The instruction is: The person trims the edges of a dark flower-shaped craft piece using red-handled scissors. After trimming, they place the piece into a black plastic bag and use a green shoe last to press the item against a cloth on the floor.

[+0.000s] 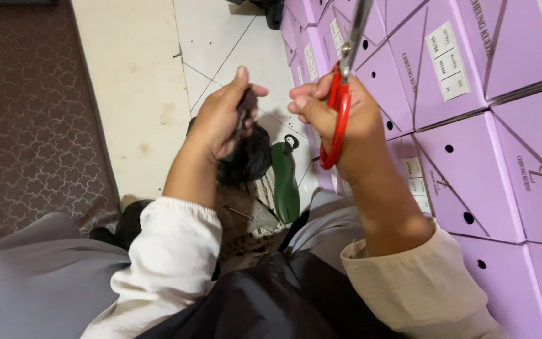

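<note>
Pale tiled floor (221, 37), a brown patterned mat (26, 119) off to one side, and a wall of stacked lilac cardboard boxes (472, 157) on the other. A person sits low on the floor, grey fabric over the knees, white sleeves pushed back.

The left hand (217, 119) is closed in a pinch, thumb and fingers together on a small dark strip (244, 107), held up at chest height, just beside the other hand. What the strip is made of I can't tell; it looks like leather or cord. Below it hangs a dark crumpled bundle (249, 157), maybe joined to the strip, unclear.

The right hand (346, 119) is curled shut around the red-handled scissors (340, 107), fingers through the red loops. Whether the blades are open is not clear; they look close together.

Orientation: the scissors' long axis runs near vertical in the picture, slightly tilted, handles low toward the wrist, metal blades pointing up and away, tips cut off by the top edge. The strip runs roughly upright too, short, its upper end toward the thumb tip.

Doing it well, as I judge it: keep the strip taut in the pinch, bring the blades across it at a right angle rather than along it, keep the pinching fingertips clear of the edge, cut near the pivot for control.

A green shoe last (285, 182) lies on the floor between the knees, toe end toward the person.
</note>
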A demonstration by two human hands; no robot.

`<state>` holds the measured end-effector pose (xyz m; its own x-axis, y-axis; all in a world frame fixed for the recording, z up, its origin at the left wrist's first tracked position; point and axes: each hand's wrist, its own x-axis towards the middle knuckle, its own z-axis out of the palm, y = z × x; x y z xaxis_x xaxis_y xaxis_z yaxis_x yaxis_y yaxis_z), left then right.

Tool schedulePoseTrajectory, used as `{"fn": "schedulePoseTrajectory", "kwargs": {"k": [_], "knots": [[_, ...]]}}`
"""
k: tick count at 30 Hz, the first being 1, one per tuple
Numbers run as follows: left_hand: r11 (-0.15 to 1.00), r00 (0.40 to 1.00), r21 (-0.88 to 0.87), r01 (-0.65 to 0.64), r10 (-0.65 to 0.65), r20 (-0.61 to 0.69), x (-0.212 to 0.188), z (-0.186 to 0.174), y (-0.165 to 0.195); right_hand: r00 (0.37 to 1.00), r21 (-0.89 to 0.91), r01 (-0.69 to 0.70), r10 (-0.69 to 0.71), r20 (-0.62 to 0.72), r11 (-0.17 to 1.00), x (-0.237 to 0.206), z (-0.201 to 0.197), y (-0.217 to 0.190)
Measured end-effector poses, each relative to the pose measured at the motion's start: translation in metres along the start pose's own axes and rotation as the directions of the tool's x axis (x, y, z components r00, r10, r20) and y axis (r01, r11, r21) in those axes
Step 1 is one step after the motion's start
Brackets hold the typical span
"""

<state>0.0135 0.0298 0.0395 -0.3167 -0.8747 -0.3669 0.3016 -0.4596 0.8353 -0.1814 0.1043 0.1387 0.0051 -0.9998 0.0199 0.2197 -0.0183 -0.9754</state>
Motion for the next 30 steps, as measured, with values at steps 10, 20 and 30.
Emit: {"fn": "schedulePoseTrajectory", "kwargs": {"k": [10,20,30], "knots": [[0.968,0.941,-0.158,-0.197,0.231,0.246,-0.054,0.062,0.032,0.998,0.017,0.024,-0.025,0.064,1.0,-0.003,0.0,0.01],[0.934,0.917,0.053,-0.352,0.333,0.219,-0.064,0.036,0.04,0.977,-0.001,0.195,-0.195,-0.089,0.981,-0.007,0.002,-0.004],[0.887,0.864,0.0,-0.462,0.45,0.226,-0.069,0.045,0.037,0.987,0.02,0.124,-0.122,-0.103,0.992,-0.011,0.007,-0.007]]}}
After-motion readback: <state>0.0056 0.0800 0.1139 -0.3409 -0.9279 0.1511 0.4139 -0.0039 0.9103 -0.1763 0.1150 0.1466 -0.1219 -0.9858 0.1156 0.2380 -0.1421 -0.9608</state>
